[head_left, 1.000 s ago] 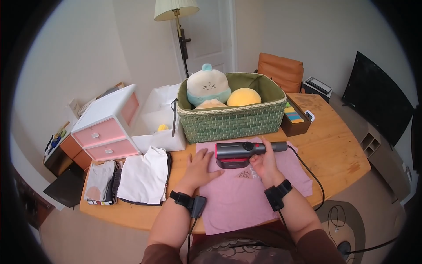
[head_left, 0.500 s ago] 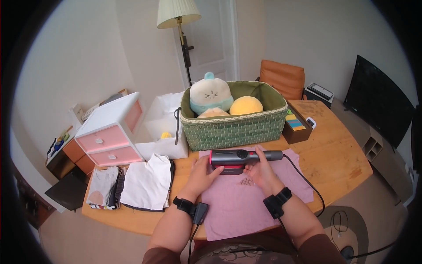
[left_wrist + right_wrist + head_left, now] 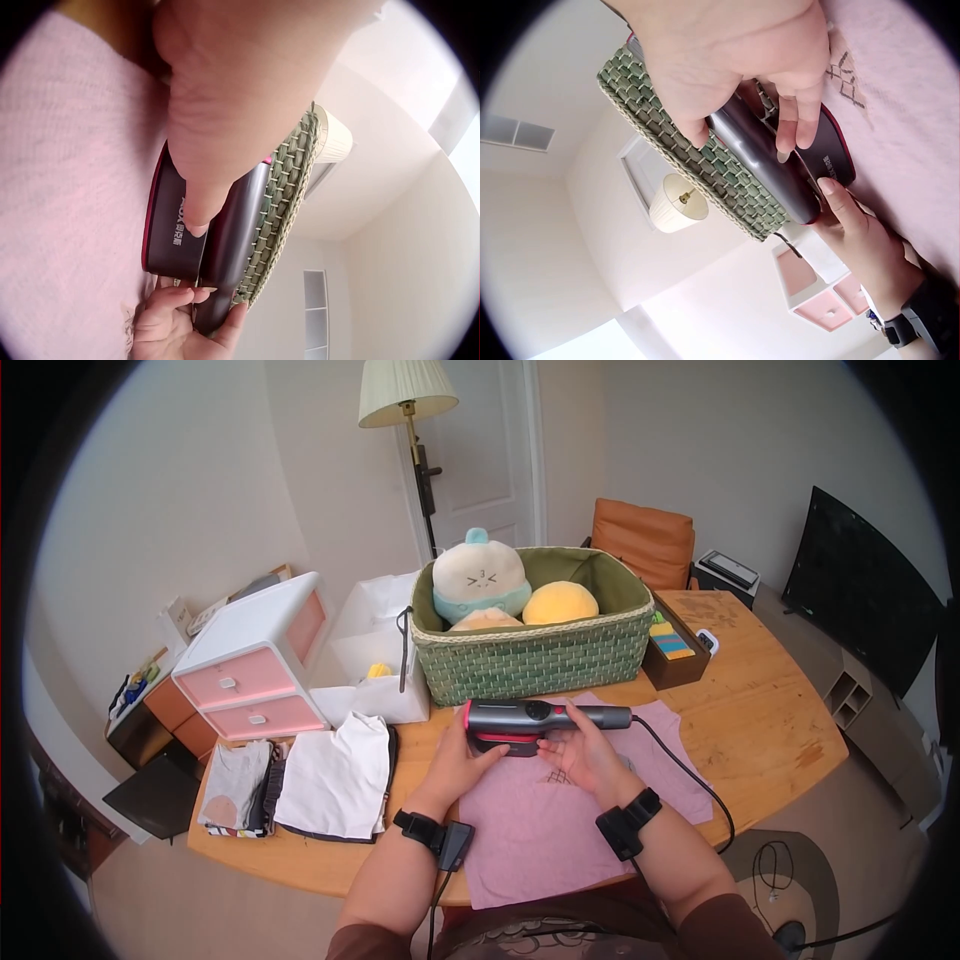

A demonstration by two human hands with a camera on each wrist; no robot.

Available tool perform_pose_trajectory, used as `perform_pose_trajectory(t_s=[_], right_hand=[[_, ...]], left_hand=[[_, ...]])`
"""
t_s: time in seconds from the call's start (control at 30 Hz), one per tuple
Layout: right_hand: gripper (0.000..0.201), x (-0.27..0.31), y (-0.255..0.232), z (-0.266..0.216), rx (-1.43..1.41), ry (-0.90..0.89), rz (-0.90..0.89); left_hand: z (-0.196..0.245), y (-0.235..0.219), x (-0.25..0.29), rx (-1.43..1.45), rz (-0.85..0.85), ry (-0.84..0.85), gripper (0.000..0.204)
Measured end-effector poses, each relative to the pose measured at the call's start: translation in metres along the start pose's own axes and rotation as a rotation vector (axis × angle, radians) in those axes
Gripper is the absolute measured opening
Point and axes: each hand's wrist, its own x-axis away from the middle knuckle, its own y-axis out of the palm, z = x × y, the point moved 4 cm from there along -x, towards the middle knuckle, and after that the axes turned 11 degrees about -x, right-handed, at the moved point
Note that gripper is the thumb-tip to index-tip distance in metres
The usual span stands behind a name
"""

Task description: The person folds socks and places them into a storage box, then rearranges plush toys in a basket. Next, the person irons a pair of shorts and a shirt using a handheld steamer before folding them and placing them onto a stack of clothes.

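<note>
A dark grey handheld steamer with red trim (image 3: 500,715) lies across the upper part of a pink shirt (image 3: 530,840). My left hand (image 3: 455,765) holds its head end, the thumb on the dark base with printed letters (image 3: 166,240). My right hand (image 3: 590,758) grips the handle side, with a finger over the top near the red button and other fingertips at the base. In the right wrist view the steamer's body (image 3: 757,154) lies between my right thumb and fingers. A black cord (image 3: 690,765) runs from the handle's end.
Behind the shirt stands a green woven basket (image 3: 530,660) with plush toys. Folded clothes (image 3: 335,785), a white box (image 3: 385,705) and pink drawers (image 3: 250,685) are at the left. A brown box (image 3: 675,670) stands right of the basket.
My left hand has gone from lying on the shirt to holding the steamer's head end. The steamer and my right hand have shifted slightly left. The head view has tilted up a little.
</note>
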Motion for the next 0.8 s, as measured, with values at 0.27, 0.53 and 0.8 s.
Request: perform_pose_trajectory(t_s=[0.27, 0.53, 0.8], right_hand=[[0.033, -0.004, -0.016, -0.014, -0.117, -0.220, 0.066], [0.028, -0.001, -0.027, -0.037, -0.239, -0.370, 0.230], [0.021, 0.000, -0.050, -0.067, -0.344, -0.495, 0.345]], left_hand=[[0.008, 0.000, 0.005, -0.265, -0.176, 0.045, 0.086], [0.001, 0.007, 0.010, -0.509, -0.268, 0.089, 0.070], [0.003, 0.006, 0.010, -0.501, -0.278, 0.087, 0.069]])
